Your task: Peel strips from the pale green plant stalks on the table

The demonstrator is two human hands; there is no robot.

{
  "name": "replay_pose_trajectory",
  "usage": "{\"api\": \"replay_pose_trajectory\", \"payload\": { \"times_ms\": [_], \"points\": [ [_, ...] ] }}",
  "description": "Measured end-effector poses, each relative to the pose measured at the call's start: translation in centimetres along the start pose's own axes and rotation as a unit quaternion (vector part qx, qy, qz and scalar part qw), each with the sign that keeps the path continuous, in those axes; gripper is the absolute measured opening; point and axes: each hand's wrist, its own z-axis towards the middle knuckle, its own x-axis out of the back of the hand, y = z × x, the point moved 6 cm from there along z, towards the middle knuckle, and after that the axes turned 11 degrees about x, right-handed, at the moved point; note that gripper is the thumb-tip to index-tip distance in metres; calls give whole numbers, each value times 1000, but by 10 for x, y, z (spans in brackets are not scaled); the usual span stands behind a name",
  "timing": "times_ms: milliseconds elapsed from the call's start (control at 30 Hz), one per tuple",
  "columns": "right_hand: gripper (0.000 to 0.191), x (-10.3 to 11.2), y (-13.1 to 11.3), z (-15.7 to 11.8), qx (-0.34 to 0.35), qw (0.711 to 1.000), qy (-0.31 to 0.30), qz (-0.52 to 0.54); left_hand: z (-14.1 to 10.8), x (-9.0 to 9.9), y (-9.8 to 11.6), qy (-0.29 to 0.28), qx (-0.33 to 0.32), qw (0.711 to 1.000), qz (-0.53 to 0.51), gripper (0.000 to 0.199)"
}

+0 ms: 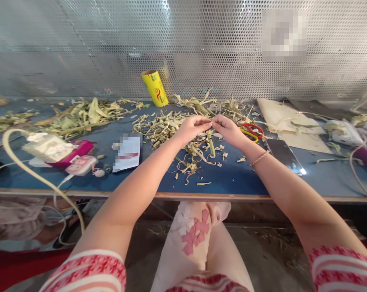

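Note:
My left hand (195, 126) and my right hand (227, 129) meet at the fingertips above the blue table (232, 182). Both are closed in a pinch, and whatever lies between the fingers is too small to make out. Beneath and behind them spreads a heap of dry, pale green plant scraps (162, 125). A short green stalk (212, 147) shows just below the fingertips. Red and yellow loops (252, 132) lie beside my right hand.
Left of my arms are a lit phone (128, 153), a magenta-and-white device (58, 152) and a curved hose (43, 178). A yellow tube (155, 88) leans against the perforated metal wall (201, 48). A dark phone (285, 156) and cardboard sheets (289, 117) lie right. A seated person's legs (16, 219) show lower left.

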Motion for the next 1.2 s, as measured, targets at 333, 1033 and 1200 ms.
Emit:
{"api": "replay_pose_trajectory", "payload": {
  "times_ms": [333, 1033, 1200],
  "points": [
    [23, 3, 2, -1, -32, 998, 61, -5, -4, -7, -12, 17, 106, 979, -170, 16],
    [26, -6, 6, -8, -153, 955, 91, 235, -7, -16, -11, 21, 73, 982, -174, 29],
    [34, -5, 2, -5, -121, 964, 110, 209, -5, -15, -11, 29, 44, 989, -141, 25]
  ]
}}
